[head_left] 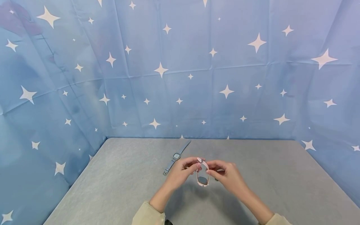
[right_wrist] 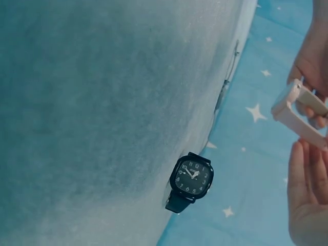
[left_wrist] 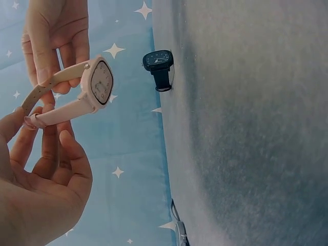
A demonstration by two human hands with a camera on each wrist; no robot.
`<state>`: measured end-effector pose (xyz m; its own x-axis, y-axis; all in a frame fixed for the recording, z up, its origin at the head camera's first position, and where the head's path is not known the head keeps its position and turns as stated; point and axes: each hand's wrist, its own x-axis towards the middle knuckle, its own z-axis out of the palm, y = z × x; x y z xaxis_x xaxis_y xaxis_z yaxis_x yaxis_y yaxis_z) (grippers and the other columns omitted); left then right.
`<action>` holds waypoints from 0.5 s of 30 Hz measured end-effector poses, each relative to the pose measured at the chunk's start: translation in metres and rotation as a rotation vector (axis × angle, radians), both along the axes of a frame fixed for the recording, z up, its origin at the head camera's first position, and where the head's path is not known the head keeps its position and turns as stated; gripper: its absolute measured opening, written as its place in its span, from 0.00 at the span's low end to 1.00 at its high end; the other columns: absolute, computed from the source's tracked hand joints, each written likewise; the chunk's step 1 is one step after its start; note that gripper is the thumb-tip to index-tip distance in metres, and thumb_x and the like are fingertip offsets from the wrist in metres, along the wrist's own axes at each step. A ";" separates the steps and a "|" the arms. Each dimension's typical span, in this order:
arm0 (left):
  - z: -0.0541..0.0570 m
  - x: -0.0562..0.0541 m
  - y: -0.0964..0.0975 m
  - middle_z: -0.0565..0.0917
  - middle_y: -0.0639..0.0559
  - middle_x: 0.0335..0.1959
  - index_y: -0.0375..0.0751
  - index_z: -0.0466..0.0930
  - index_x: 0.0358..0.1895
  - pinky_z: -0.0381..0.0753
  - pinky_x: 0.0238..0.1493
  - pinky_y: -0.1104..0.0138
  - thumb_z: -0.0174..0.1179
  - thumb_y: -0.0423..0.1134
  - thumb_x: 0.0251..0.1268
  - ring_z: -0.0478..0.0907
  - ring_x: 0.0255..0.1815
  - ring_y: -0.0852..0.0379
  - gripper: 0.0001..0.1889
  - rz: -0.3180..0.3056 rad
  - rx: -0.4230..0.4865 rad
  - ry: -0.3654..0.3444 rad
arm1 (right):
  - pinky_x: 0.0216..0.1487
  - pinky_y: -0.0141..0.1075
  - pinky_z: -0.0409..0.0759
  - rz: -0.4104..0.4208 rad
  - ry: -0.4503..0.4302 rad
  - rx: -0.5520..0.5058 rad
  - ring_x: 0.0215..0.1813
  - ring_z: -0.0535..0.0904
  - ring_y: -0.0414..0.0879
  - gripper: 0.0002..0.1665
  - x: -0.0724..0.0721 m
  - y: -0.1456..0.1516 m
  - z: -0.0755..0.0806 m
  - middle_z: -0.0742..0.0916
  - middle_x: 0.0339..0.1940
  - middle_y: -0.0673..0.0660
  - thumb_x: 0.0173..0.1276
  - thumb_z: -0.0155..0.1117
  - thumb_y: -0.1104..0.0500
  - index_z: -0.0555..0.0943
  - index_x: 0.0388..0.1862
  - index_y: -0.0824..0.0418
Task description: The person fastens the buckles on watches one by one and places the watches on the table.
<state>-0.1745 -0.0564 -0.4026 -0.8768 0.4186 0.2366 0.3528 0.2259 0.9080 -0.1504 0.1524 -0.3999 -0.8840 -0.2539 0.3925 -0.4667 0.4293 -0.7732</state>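
Note:
A pale pink wristwatch [head_left: 202, 180] is held up above the table, its strap forming a loop with the square dial hanging lowest in the head view. My left hand [head_left: 180, 171] pinches the buckle end of the strap between thumb and fingers. On the other side, my right hand [head_left: 228, 175] pinches the holed strap half. The left wrist view shows the white watch face [left_wrist: 101, 82] and both strap ends close together at the fingertips. In the right wrist view, the pink case [right_wrist: 285, 100] shows edge-on, partly cut off with the hands.
A light blue wristwatch [head_left: 176, 155] lies stretched out on the grey table [head_left: 135, 187], beyond my left hand. A black wristwatch [right_wrist: 192, 177] stands on the table near my right hand, mostly hidden in the head view. A blue star-patterned curtain [head_left: 185, 87] borders the table.

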 end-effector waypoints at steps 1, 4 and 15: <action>0.000 0.000 0.000 0.88 0.45 0.39 0.49 0.85 0.55 0.79 0.39 0.71 0.55 0.45 0.75 0.80 0.37 0.62 0.13 -0.002 0.000 0.002 | 0.37 0.29 0.85 -0.001 -0.007 -0.006 0.37 0.85 0.33 0.10 0.000 0.000 0.000 0.91 0.36 0.54 0.65 0.71 0.59 0.87 0.45 0.59; -0.001 0.000 0.001 0.87 0.43 0.38 0.43 0.86 0.50 0.78 0.37 0.73 0.56 0.44 0.75 0.78 0.34 0.68 0.13 -0.008 -0.003 0.018 | 0.36 0.29 0.85 -0.013 -0.018 -0.024 0.36 0.85 0.33 0.10 0.001 -0.001 0.000 0.91 0.35 0.52 0.64 0.71 0.60 0.84 0.44 0.59; -0.004 0.001 0.006 0.87 0.37 0.37 0.37 0.85 0.49 0.75 0.34 0.76 0.58 0.40 0.73 0.77 0.32 0.68 0.12 -0.044 0.039 0.037 | 0.35 0.30 0.85 -0.024 -0.008 -0.063 0.36 0.85 0.33 0.07 0.005 -0.003 0.001 0.90 0.34 0.51 0.62 0.73 0.61 0.82 0.37 0.57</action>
